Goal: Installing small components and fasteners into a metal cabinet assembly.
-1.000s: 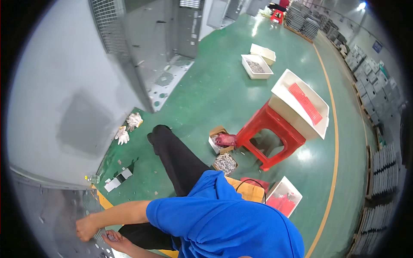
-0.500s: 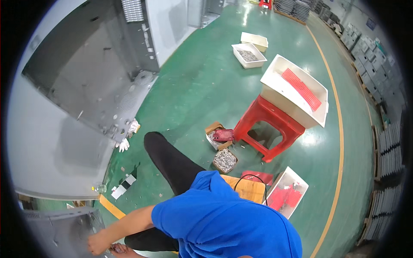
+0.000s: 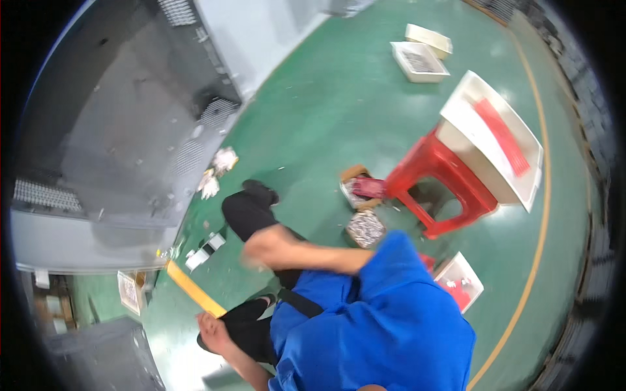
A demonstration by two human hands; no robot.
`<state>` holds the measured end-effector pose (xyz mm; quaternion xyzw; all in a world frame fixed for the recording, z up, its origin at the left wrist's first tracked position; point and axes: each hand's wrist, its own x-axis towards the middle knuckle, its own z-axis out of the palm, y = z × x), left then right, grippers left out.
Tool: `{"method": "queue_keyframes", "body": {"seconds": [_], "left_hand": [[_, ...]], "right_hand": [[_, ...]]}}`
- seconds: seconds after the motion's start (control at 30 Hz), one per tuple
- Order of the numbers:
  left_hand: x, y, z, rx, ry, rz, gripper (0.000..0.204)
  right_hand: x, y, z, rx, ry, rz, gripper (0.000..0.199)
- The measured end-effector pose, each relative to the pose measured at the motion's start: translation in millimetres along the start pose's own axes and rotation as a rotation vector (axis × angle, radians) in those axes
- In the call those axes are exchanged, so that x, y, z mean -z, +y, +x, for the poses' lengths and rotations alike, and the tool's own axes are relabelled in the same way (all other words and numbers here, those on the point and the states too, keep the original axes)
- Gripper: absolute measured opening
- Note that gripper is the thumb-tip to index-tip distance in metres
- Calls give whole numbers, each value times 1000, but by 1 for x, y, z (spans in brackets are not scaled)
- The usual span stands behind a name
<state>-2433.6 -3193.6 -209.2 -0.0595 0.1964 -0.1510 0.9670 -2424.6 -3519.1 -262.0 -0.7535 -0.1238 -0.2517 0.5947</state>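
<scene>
My left hand [image 3: 214,333] is at the lower left beside my black-trousered leg, its fingers curled closed. What they hold, if anything, is hidden. My right hand [image 3: 262,248] is raised over my other leg, with its arm reaching across from the blue sleeve; motion smears its fingers. The nearest thing on the floor is a small white, grey and black block-like piece [image 3: 205,251]. Below and left of my left hand stands a grey metal panel or casing [image 3: 104,355]. White gloves [image 3: 210,185] lie by the large open grey metal cabinet [image 3: 130,130].
A red stool [image 3: 447,186] carries a large white tub [image 3: 489,140] with a red strip. Beside it are an open carton [image 3: 355,189] and a container of small metal parts [image 3: 366,228]. White bins [image 3: 420,62] stand farther off; another white bin [image 3: 462,280] is at right.
Both hands have left the grey metal piece at lower left. My right hand has swung up and right over my leg; my left has moved up and right. The view has shifted.
</scene>
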Motion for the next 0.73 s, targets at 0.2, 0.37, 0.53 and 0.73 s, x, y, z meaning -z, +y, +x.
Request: {"method": "queue_keyframes", "body": {"seconds": [0.2,0.37,0.53,0.73], "left_hand": [[22,-50,70,-192,132,451,8],[0,-60,119,-307,125,543,11],[-49,-73,179,-395,206,550,13],[-60,-51,229,-438,-60,715,14]], "right_hand": [[216,222,-126,-672,94,-728,39],[259,284,-184,-879,-371,-1023,57],[290,329,-220,-700,-707,-1413,65],[260,324,-168,-1035,-883,-1479,59]]}}
